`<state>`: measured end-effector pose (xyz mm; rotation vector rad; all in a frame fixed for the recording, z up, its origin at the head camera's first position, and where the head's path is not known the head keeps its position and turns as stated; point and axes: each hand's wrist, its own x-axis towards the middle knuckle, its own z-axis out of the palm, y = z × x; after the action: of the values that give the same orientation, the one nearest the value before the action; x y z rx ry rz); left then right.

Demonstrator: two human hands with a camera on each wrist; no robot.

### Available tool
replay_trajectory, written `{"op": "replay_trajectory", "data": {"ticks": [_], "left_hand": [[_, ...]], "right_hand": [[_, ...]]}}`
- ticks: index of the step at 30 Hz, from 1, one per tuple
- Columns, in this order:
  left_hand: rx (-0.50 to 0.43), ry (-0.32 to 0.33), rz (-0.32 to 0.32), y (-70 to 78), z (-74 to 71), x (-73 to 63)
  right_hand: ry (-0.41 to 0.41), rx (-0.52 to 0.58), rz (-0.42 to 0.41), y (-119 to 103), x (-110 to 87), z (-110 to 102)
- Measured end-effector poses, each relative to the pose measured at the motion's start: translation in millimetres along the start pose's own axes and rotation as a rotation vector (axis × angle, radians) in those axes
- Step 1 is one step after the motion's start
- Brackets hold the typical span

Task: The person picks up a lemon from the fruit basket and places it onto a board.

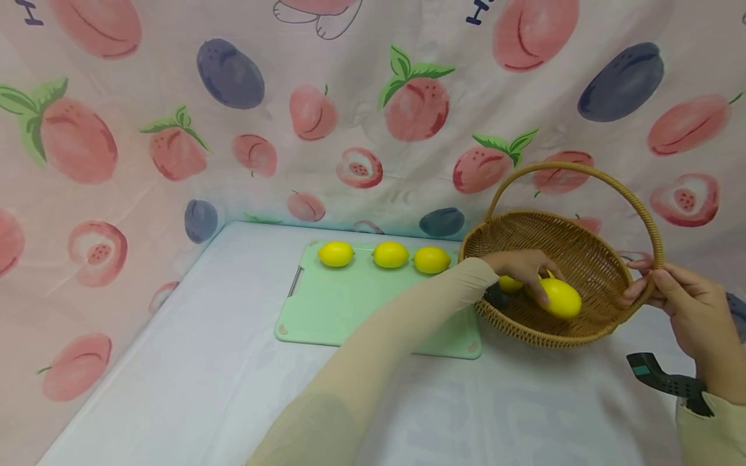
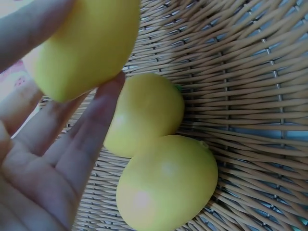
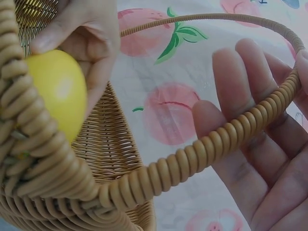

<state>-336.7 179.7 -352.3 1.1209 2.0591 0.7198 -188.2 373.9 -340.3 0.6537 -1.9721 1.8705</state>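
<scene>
My left hand (image 1: 521,266) reaches into a brown wicker basket (image 1: 588,259) and holds a yellow lemon (image 1: 561,299) between thumb and fingers. Below that lemon, the left wrist view shows two more lemons, an upper one (image 2: 147,113) and a lower one (image 2: 168,183), side by side on the woven bottom. At the basket's right side, my right hand (image 1: 693,301) grips the lower part of the arched handle (image 3: 216,144), its fingers behind the handle and the thumb in front.
Left of the basket lies a light green cutting board (image 1: 326,310), partly covered by my left forearm. Along its far edge sit three lemons: left (image 1: 335,254), middle (image 1: 390,254) and right (image 1: 432,259). A fruit-printed cloth (image 1: 350,116) hangs behind the white table (image 1: 192,375).
</scene>
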Motion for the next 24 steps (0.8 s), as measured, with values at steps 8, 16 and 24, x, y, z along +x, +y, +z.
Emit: {"op": "replay_trajectory", "data": {"ticks": [8,16,24], "left_hand": [[-0.036,0.139,0.018,1.1,-8.7,-4.3],[-0.068,0.193,0.038,9.0,-20.2,-16.8],[-0.104,0.230,0.087,13.2,-33.0,-47.5]], "right_hand": [[0.012,-0.002,0.002,-0.3,0.8,0.4],[0.028,0.009,0.022,0.0,1.1,0.2],[0.025,0.004,0.017,-1.9,0.3,1.5]]}}
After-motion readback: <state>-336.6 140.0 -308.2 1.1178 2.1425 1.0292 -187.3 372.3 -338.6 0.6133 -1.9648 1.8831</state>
